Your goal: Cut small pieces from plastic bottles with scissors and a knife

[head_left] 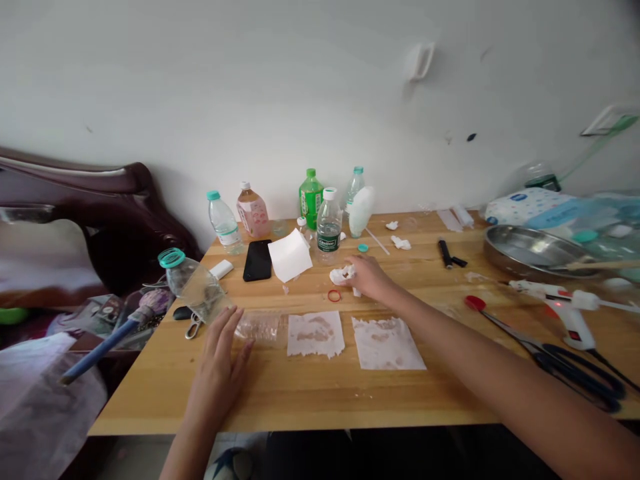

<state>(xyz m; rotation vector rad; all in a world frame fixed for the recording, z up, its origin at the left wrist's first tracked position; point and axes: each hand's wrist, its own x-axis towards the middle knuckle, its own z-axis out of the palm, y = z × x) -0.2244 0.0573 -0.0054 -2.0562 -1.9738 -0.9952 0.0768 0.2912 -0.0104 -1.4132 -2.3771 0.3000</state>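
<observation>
My left hand (220, 357) lies at the left end of a clear ribbed plastic bottle piece (265, 328), with thumb and fingers spanning its width. The piece lies on its side on the wooden table. Beyond these fingers is a cut bottle top (193, 283) with a teal neck ring. My right hand (367, 275) reaches across the table, its fingers closed on a crumpled white tissue (341, 274); the fingertips are partly hidden. Just below the tissue is a red ring (334, 295). Two damp-looking paper pieces, a left one (316, 333) and a right one (389, 345), lie flat between my arms.
Several bottles line the wall, including a labelled clear bottle (329, 230). A black phone (258, 260) and white paper (290, 255) lie left of it. Rightward are a metal pan (535, 250), a glue gun (560, 303) and scissors (555, 363). The table's front edge (300, 430) is near me.
</observation>
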